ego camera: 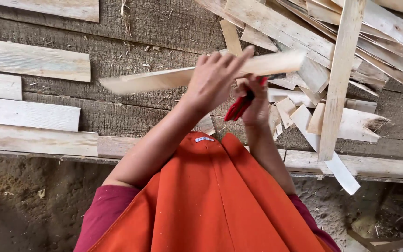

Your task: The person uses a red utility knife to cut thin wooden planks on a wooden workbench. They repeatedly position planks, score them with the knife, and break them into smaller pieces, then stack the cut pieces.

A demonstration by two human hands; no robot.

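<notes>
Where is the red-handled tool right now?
In the head view, the red-handled tool is just right of centre, gripped in the right hand, below the long wooden slat that the left hand holds.

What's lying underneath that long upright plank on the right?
Under the long plank lies a jumbled pile of pale wood offcuts, thin slats and splintered pieces, resting on the dark rough workbench. Whatever sits deeper in the pile is covered by the top pieces.
</notes>
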